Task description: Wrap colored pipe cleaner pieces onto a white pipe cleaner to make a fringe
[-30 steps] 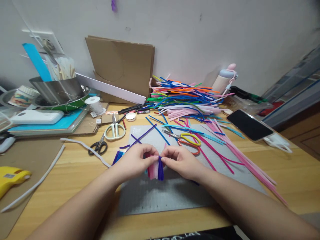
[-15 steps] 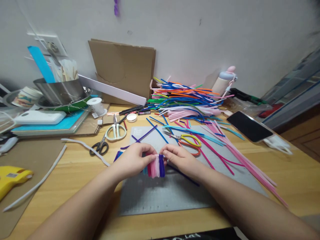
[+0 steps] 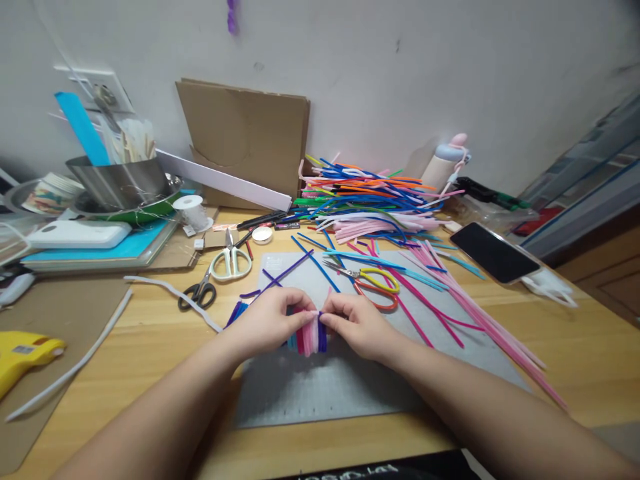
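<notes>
Between my hands hangs a row of folded pipe cleaners (image 3: 309, 337), striped light blue, magenta, pink, white and dark purple. My left hand (image 3: 267, 321) pinches its top edge from the left, with blue and purple ends poking out behind the wrist. At the dark purple end, the thumb and fingers of my right hand (image 3: 356, 324) are closed on the pipe cleaners. The fingertips partly cover the top of the row. A grey cutting mat (image 3: 320, 400) lies underneath. Just beyond my right hand are red-and-yellow-handled scissors (image 3: 377, 283).
A heap of coloured pipe cleaners (image 3: 370, 193) lies by the wall, with long pink ones (image 3: 493, 320) stretching right. White scissors (image 3: 231, 263) and black scissors (image 3: 199, 293) lie left. A yellow glue gun (image 3: 27, 357) sits far left, a phone (image 3: 495, 252) at right.
My right hand has shifted slightly left, closer to my left fingers. The dark purple length that trailed below it across the mat no longer shows.
</notes>
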Demonstrator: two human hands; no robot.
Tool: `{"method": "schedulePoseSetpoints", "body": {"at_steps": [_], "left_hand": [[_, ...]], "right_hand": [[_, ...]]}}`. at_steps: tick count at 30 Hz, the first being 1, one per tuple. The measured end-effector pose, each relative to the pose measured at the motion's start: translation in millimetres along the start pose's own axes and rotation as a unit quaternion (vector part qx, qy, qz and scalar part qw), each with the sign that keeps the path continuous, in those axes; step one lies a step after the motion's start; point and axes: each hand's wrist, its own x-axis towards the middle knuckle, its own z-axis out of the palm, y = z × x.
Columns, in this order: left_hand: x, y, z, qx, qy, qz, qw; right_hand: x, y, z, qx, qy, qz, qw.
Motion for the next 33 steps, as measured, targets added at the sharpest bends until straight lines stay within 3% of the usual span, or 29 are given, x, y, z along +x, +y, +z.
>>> {"method": "schedulePoseSetpoints", "body": {"at_steps": [5, 8, 11, 16, 21, 28, 31, 33], "left_hand": [[3.7, -7.7, -1.8, -0.012, -0.001, -0.011, 1.0], [7.3, -13.0, -2.9, -0.056, -0.002, -0.014, 0.998], [8.2, -13.7, -2.9, -0.054, 0.018, 0.003, 0.998], [6.1, -10.3, 4.4, 0.006, 0.051, 0.04, 0.998], [8.2, -13.3, 14.2, 0.02, 0.02, 0.056, 0.998], [6.7, -11.8, 14.2, 0.029, -0.003, 0.053, 0.998], [5.1, -9.9, 13.8, 0.062, -0.01, 0.045, 0.997], [4.4, -9.2, 13.2, 0.074, -0.01, 0.034, 0.997]], "right_hand": [[5.2, -0.6, -1.1, 0.151, -0.075, 0.068, 0.983], [5.8, -2.2, -7.6, 0.179, -0.088, 0.082, 0.976], [5.1, -3.0, -15.6, 0.14, -0.093, 0.096, 0.981], [1.8, -3.7, -17.4, 0.051, -0.077, 0.059, 0.994], [-0.6, -1.7, -11.0, -0.04, -0.06, 0.008, 0.997], [-2.4, -1.6, -10.9, -0.149, -0.064, -0.066, 0.984], [-2.9, -5.6, -18.5, -0.198, -0.072, -0.097, 0.973], [-0.8, -7.4, -32.4, -0.228, -0.031, -0.106, 0.967]]}}
